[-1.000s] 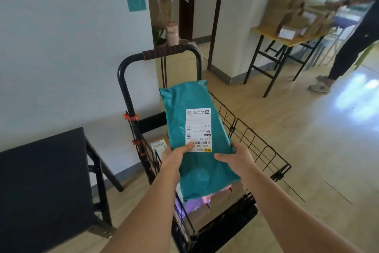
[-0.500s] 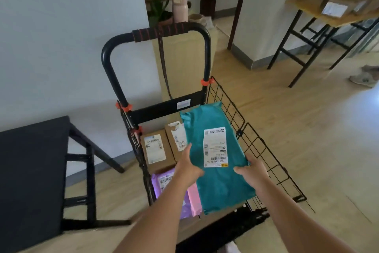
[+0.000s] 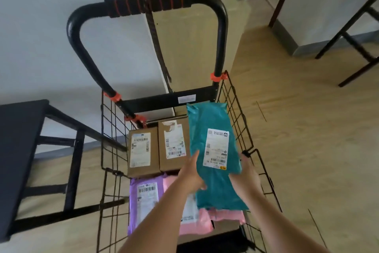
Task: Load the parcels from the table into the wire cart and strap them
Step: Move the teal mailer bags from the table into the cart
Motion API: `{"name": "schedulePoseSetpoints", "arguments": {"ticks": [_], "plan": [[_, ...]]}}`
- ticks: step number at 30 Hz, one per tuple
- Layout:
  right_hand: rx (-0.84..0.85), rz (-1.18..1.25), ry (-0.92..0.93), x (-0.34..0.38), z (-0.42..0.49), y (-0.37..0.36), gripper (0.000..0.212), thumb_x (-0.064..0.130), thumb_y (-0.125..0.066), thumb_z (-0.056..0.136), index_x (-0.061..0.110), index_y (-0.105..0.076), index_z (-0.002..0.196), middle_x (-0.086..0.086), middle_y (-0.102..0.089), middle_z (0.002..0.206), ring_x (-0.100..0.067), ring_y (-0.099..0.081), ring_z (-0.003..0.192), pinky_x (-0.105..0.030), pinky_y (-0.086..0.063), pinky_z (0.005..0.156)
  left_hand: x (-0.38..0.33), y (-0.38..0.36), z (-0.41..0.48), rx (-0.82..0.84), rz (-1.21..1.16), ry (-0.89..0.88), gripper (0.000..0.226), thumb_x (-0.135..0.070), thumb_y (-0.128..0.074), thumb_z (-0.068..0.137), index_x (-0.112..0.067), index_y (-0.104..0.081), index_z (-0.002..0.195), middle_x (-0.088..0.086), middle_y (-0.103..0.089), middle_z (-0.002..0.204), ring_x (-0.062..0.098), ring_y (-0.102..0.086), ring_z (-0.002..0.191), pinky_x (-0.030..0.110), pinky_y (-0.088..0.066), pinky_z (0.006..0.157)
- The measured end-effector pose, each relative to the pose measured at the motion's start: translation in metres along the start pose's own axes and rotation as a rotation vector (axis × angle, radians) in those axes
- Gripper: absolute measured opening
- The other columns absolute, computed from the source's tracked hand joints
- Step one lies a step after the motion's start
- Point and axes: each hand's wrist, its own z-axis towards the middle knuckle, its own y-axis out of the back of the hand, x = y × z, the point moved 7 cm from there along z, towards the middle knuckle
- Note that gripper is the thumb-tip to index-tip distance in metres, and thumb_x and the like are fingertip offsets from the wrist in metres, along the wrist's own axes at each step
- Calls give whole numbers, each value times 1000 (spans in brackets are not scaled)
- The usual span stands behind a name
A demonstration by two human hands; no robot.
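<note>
I've got the left hand point(image 3: 191, 176) and right hand point(image 3: 247, 172) clamped on the teal parcel's point(image 3: 213, 125) sides, along the wire cart's point(image 3: 111, 129) right wall. Two cardboard boxes point(image 3: 143, 150) crowd its left. It rests on pink mailers point(image 3: 196, 226), with a purple mailer point(image 3: 143, 201) beside them.
</note>
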Motion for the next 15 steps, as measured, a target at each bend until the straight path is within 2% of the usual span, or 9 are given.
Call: {"name": "schedulePoseSetpoints", "arguments": {"ticks": [2, 4, 6, 8, 10, 11, 15], "plan": [[64, -71, 43, 2, 6, -11, 63, 7, -58, 89, 29, -40, 145, 7, -51, 136, -5, -54, 74, -15, -38, 48, -3, -16, 9, 88, 130, -11, 111, -1, -80, 73, -28, -12, 156, 4, -23, 157, 29, -33, 142, 42, -40, 110], [132, -145, 82, 3, 9, -20, 73, -2, -56, 85, 30, -36, 148, 10, -39, 149, -3, -54, 95, -15, -48, 58, 2, -26, 17, 112, 240, 39, 107, -2, -75, 79, -31, -7, 157, 5, -5, 163, 30, -27, 145, 39, -41, 109], [179, -254, 128, 4, 14, -28, 79, -2, -54, 84, 37, -31, 149, 10, -28, 157, -13, -45, 130, -27, -56, 84, 5, -29, 25, 63, 345, 58, 102, 1, -69, 82, -32, -6, 156, 6, 3, 164, 33, -28, 144, 39, -42, 108], [236, -361, 145, 4, 22, -37, 80, 2, -54, 87, 38, -25, 152, 8, -15, 162, -17, -20, 148, -37, -42, 110, 9, -28, 35, 4, 373, 76, 102, 0, -68, 81, -31, -5, 156, 6, 1, 163, 34, -30, 142, 41, -42, 108], [271, -415, 171, 6, 31, -44, 77, 7, -55, 91, 35, -21, 154, 4, -9, 164, -19, -7, 151, -38, -27, 118, 14, -30, 43, -31, 333, 107, 103, -3, -69, 81, -30, -4, 156, 6, -5, 162, 34, -31, 141, 42, -40, 110], [273, -449, 202, 8, 35, -48, 76, 10, -56, 91, 34, -21, 155, 2, -7, 164, -20, -6, 151, -39, -24, 119, 17, -31, 47, -49, 302, 119, 100, -6, -69, 82, -29, -5, 155, 7, -9, 160, 33, -32, 141, 42, -38, 111], [310, -584, 229, 2, 49, -62, 82, 27, -64, 90, 32, -15, 156, 0, 2, 164, -29, 1, 151, -46, -25, 120, 21, -40, 54, -129, 221, 131, 86, -29, -69, 84, -34, -15, 151, 9, -30, 143, 33, -46, 127, 42, -44, 105]]}}
